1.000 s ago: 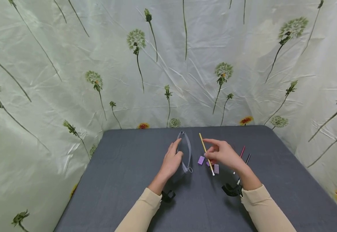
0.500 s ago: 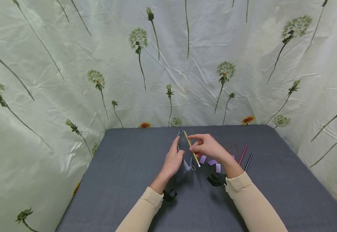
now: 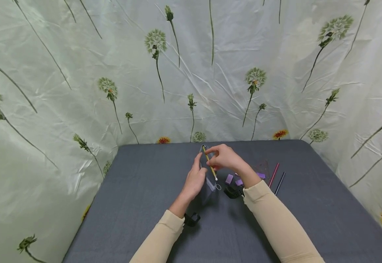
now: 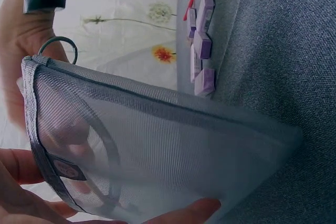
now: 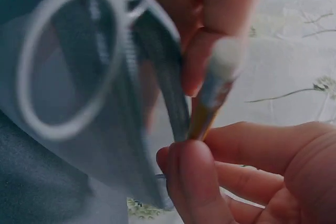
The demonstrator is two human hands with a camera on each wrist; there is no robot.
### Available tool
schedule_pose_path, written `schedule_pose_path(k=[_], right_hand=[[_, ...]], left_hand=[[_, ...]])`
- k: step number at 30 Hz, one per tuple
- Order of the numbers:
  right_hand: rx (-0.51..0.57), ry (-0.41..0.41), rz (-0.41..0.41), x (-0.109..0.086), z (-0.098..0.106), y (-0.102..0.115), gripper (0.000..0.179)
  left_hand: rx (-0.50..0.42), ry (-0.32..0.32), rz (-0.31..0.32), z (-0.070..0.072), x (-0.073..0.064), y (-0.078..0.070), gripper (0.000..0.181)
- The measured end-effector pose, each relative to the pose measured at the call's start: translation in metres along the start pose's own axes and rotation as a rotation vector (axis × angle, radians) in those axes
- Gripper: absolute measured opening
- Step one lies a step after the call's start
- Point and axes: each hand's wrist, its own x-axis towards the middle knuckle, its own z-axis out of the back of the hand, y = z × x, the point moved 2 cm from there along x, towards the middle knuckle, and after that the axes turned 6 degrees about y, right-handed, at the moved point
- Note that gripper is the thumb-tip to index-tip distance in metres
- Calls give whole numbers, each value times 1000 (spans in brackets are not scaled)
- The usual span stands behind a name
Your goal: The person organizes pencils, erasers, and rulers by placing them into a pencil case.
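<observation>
My left hand (image 3: 194,179) holds a grey mesh zip pouch (image 4: 152,140) by its side, thumb and fingers on the rim. The pouch's mouth is unzipped, and a round ring (image 5: 23,77) hangs at the zip's near end. With thumb and fingertips my right hand (image 3: 226,157) pinches a yellow pencil (image 3: 211,168) at the pouch's mouth. The pencil slants, its white eraser end (image 5: 226,56) toward me. Its far end lies near the pouch's far corner; whether it is inside the mouth I cannot tell.
Several small purple blocks (image 3: 229,179) lie right of the pouch on the dark grey table (image 3: 145,204), some partly hidden by my right arm. Further right are a red pencil (image 3: 274,174) and a dark pencil (image 3: 280,183). A flower-printed cloth (image 3: 128,73) hangs behind.
My right hand has carried the yellow pencil leftward from above the purple blocks to the pouch's mouth. My left hand keeps its hold on the pouch, almost in place.
</observation>
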Motion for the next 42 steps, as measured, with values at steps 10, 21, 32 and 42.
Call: schedule_pose_path(k=[10, 21, 32, 42], right_hand=[[-181, -66, -51, 14, -15, 5, 48], [-248, -90, -53, 16, -27, 12, 46], [-267, -120, -32, 9, -24, 18, 42], [-298, -103, 3, 10, -31, 20, 42]], left_hand=[[39, -49, 37, 15, 3, 0, 61], [67, -125, 3, 33, 3, 1, 51], [192, -125, -46, 45, -3, -5, 48], [238, 36, -84, 45, -2, 6, 71]])
